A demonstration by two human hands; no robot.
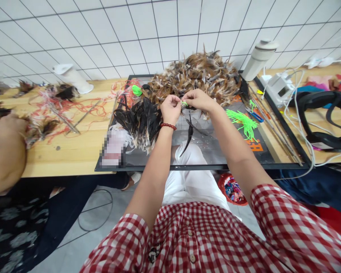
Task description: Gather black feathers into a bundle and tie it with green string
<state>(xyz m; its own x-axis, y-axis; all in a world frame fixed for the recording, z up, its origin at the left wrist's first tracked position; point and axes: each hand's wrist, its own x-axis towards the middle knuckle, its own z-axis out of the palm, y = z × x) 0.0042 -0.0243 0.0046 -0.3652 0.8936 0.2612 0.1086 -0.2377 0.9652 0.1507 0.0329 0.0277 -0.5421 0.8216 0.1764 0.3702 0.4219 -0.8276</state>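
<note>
My left hand (171,109), a beaded bracelet at its wrist, pinches a short piece of bright green string (184,103). Opposite it, my right hand (199,100) grips the same string between thumb and fingers, so both sets of fingertips almost meet. Below the fingers hangs a thin black feather (190,133); how it joins the string is too small to make out. A bunch of black feathers (142,120) lies left of my left hand. Behind both hands rises a large heap of brown feathers (199,74). Bright green strings (243,122) lie right of my right forearm.
The black-framed board (216,146) bears the feathers. Blue-handled scissors (255,115) and thin sticks (275,129) lie on the right, near a bottle (258,58), a charger (281,89) with cables and a black headset-like frame (326,117). At left, a co-worker's hand (10,125) touches feathers.
</note>
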